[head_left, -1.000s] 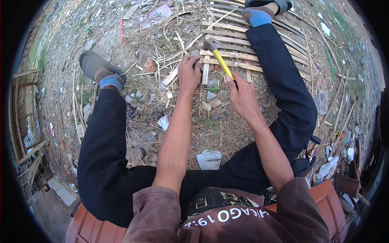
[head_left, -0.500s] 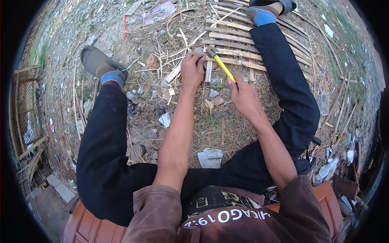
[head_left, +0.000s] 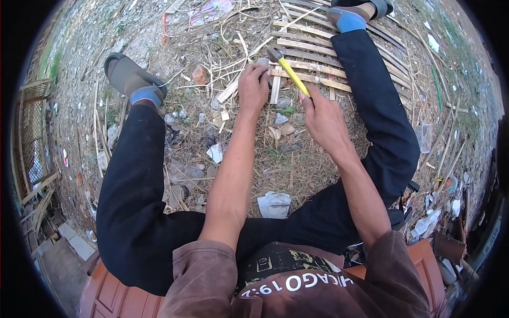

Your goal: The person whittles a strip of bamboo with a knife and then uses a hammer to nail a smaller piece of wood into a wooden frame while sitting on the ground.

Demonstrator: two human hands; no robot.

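Observation:
In my right hand (head_left: pixel 325 114) is a hammer (head_left: pixel 292 75) with a yellow handle and a dark head, held up near the left end of the slats. My left hand (head_left: pixel 253 89) is closed, its fingertips pinched by the end of the nearest slat; whatever lies between them is too small or hidden to make out. The slatted panel (head_left: pixel 313 67), made of light and grey wooden strips laid in rows, rests on the ground beyond my hands. A cross strip (head_left: pixel 275 89) runs beneath the slat ends.
My right foot's sandal (head_left: pixel 379 7) is at the panel's far side. Loose strips (head_left: pixel 228 91) and a reddish stone (head_left: pixel 200 74) lie left of the panel. A white scrap (head_left: pixel 274 205) and dry grass lie between my legs. A lattice panel (head_left: pixel 33 135) stands far left.
The hammer's head has risen off the slat end, away from my left fingers. My left hand keeps its place at the slat, and the view has shifted slightly.

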